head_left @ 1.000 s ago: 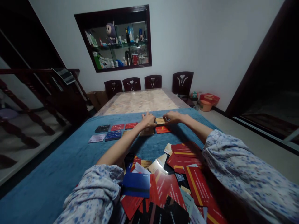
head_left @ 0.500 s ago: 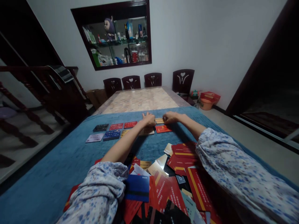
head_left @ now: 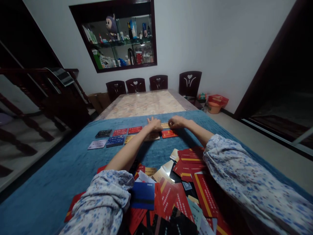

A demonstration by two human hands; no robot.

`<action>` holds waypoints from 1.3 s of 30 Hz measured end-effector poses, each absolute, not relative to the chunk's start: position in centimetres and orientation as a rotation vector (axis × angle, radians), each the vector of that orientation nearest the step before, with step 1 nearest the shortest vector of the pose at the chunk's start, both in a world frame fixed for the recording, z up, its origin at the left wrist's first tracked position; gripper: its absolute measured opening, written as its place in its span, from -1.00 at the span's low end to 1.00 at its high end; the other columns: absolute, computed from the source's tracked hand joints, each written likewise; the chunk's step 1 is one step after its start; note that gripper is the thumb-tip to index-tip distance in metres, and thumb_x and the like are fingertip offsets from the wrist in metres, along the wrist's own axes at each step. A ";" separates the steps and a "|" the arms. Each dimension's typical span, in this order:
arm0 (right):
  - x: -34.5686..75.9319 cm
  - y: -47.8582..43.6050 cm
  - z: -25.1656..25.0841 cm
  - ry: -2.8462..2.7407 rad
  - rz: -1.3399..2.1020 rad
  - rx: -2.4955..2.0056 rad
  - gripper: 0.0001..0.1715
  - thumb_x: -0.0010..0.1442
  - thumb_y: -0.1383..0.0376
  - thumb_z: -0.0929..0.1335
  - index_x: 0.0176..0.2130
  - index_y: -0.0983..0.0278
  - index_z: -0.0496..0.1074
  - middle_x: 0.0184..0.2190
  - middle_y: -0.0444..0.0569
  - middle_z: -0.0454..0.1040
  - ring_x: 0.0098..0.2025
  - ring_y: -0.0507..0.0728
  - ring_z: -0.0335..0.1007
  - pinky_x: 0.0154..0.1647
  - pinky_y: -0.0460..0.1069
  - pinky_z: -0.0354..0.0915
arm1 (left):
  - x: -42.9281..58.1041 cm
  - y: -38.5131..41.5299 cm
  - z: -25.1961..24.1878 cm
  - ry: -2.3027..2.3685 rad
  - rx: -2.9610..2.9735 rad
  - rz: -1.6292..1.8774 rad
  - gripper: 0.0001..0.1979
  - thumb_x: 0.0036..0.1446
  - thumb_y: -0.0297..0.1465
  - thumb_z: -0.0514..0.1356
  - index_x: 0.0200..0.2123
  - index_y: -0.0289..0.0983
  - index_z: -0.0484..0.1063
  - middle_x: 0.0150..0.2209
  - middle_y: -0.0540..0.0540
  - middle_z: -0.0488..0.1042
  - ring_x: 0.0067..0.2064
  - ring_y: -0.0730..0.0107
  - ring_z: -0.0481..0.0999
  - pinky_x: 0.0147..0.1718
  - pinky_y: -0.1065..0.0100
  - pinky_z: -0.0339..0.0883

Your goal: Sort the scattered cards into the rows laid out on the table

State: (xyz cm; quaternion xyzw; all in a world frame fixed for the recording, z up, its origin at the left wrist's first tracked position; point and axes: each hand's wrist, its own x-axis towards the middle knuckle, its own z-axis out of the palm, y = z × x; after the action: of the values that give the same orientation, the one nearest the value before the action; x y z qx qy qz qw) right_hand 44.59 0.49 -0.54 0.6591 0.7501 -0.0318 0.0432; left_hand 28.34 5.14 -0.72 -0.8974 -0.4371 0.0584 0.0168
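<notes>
Two hands meet at the far end of the blue cloth in the head view, both arms stretched forward from flowered sleeves: the left hand lies knuckles up with its fingers curled down onto the near left edge of a tan card, and the right hand presses its bunched fingertips onto the card's right end, so the card lies flat on the cloth between them, mostly covered. It looks like a thin, stiff plastic card, light and smooth, so it would likely slide easily on the nap of the cloth and be hard to lift from flat; the short ends, where the fingers already sit, seem the best places to pinch it. Just in front of it lies a red card, touching or nearly touching, with another tan card under the left wrist. To the left runs a double row of laid-out cards, dark, red, blue and pale, set edge to edge. Near the person's body a loose heap of cards overlaps, mostly red with a blue one on top at the left; both forearms pass over it. Beyond the cloth the bare marble surface runs to four dark chairs and a wall cabinet.
</notes>
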 end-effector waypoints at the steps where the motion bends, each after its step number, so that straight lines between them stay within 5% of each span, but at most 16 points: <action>1: 44.6 0.5 -0.6 2.295 -0.095 2.019 -0.62 0.11 0.26 0.34 -0.08 0.19 0.59 -0.10 0.00 0.60 -0.10 0.16 0.49 -0.26 -0.10 0.27 | 28.4 5.1 -0.8 -1.363 -2.787 0.178 -0.64 -0.04 -0.40 0.19 -0.13 -0.30 0.57 -0.04 -0.31 0.52 0.15 -0.20 0.27 0.11 -0.24 0.09; 18: 45.8 -0.9 -0.1 2.371 -0.063 2.054 -0.52 0.19 0.16 0.34 0.08 0.19 0.51 -0.07 0.01 0.60 -0.08 0.16 0.49 -0.19 -0.09 0.27 | 27.3 1.8 0.4 -1.188 -2.766 -0.029 -0.63 0.09 -0.39 0.14 -0.02 -0.28 0.48 0.10 -0.31 0.39 0.20 -0.09 0.15 0.09 -0.11 0.08; 27: 46.6 -6.2 0.4 2.507 0.093 1.966 -0.56 0.14 0.37 0.29 -0.01 0.22 0.56 -0.08 0.01 0.59 -0.04 0.18 0.43 -0.21 -0.07 0.19 | 26.4 -3.0 0.8 -1.102 -2.811 -0.178 -0.63 0.17 -0.36 0.10 0.05 -0.18 0.45 0.12 -0.22 0.40 0.19 -0.05 0.15 0.11 -0.09 0.01; 39: 47.2 -14.9 -0.5 2.622 0.190 1.909 -0.68 0.27 0.25 0.28 -0.09 0.19 0.57 -0.14 0.08 0.55 -0.07 0.22 0.33 -0.18 0.01 0.11 | 25.4 -10.4 0.9 -1.019 -2.959 -0.173 -0.66 0.19 -0.32 0.13 0.04 -0.14 0.46 0.11 -0.18 0.41 0.22 -0.09 0.12 0.14 -0.14 -0.02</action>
State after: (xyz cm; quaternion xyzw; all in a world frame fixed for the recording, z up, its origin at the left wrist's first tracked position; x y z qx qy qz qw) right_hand 47.25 -14.86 -0.55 0.5867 0.8059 0.0583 -0.0535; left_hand 25.36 -10.42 0.89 -0.9441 -0.3250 -0.0553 0.0038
